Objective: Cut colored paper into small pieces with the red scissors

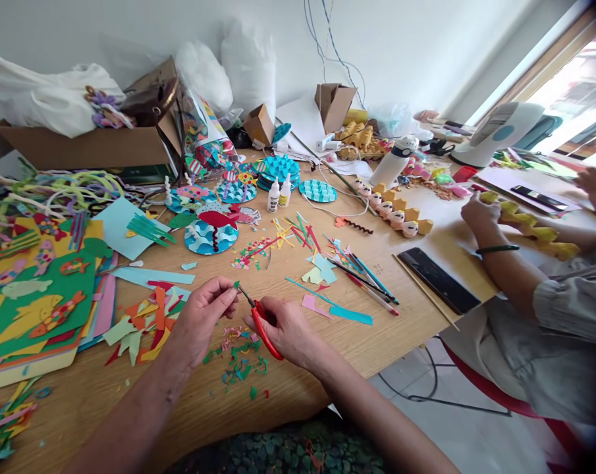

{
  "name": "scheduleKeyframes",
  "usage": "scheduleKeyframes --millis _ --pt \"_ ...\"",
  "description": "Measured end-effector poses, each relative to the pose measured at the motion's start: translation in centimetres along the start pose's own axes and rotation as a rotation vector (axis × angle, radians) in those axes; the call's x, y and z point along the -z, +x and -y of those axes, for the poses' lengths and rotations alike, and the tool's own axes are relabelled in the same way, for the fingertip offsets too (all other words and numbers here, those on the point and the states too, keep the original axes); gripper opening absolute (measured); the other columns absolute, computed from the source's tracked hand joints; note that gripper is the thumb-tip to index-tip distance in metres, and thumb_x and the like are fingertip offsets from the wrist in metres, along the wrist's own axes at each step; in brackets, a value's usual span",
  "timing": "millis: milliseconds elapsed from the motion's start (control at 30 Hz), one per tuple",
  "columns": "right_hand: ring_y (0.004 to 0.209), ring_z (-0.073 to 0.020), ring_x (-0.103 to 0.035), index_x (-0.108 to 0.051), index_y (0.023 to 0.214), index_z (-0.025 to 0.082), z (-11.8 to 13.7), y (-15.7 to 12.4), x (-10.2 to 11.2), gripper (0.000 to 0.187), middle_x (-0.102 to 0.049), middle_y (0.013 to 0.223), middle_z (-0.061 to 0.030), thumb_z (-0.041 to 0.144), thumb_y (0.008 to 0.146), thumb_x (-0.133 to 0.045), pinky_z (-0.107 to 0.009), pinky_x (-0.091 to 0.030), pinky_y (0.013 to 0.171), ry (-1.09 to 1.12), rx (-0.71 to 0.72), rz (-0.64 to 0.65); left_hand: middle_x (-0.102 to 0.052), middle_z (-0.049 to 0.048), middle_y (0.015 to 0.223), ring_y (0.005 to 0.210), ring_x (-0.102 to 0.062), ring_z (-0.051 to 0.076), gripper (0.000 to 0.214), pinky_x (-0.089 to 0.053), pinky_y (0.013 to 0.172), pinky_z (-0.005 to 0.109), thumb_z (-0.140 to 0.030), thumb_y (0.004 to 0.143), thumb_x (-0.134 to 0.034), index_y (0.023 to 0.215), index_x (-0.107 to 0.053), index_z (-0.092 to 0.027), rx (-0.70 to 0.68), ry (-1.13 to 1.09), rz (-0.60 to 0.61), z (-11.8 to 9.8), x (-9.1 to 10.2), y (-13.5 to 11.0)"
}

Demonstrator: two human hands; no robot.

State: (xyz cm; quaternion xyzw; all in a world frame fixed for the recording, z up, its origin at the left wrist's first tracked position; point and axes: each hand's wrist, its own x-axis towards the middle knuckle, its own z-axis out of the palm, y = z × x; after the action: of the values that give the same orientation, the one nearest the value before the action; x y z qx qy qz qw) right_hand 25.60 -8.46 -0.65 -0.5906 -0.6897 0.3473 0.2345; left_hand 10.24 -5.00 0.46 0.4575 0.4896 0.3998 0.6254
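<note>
My left hand (209, 309) pinches a tiny piece of green paper (237, 285) between thumb and fingers. In my right hand (290, 329) are scissors with red handles (265, 332), their blade tips touching or very close to the green piece. Small paper scraps (243, 362), mostly green and pink, lie on the table below my hands. Just beyond my left hand stands a blue wavy disc (211, 236) carrying a red paper fish (217, 220) on a dark twisted stem. Loose strips of orange, red and pale green paper (154, 316) are spread left of my left wrist.
Stacked coloured paper with fish cut-outs (41, 289) covers the left side. Two glue bottles (278, 195) stand mid-table. Pencils (369, 280) and a black phone (438, 280) lie to the right. At far right another person's hand (481, 214) holds a yellow egg-carton strip (529, 227).
</note>
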Motion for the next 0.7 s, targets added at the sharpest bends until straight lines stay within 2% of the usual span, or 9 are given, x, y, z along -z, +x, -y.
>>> scheduleKeyframes --millis 167,700 --pt "0.045 -0.0060 -0.030 -0.050 0.061 0.016 -0.09 0.17 0.01 0.038 -0.037 0.049 0.0061 0.048 0.082 -0.050 -0.019 -0.020 0.045 0.005 0.001 0.001 -0.057 -0.0038 0.063 0.058 -0.049 0.009 0.016 -0.041 0.058 0.020 -0.031 0.069 -0.065 0.073 -0.059 -0.017 0.023 -0.017 0.027 0.38 0.02 0.18" --pt "0.046 -0.0064 -0.031 -0.048 0.061 0.016 -0.78 0.74 -0.45 0.032 -0.041 0.050 0.0046 0.041 0.081 -0.052 -0.020 -0.019 0.046 -0.021 -0.034 0.005 -0.057 -0.0049 0.062 0.059 -0.048 0.008 0.018 -0.041 0.058 0.019 -0.031 0.067 -0.067 0.073 -0.057 -0.017 0.094 -0.074 0.023 1.04 -0.08 0.95"
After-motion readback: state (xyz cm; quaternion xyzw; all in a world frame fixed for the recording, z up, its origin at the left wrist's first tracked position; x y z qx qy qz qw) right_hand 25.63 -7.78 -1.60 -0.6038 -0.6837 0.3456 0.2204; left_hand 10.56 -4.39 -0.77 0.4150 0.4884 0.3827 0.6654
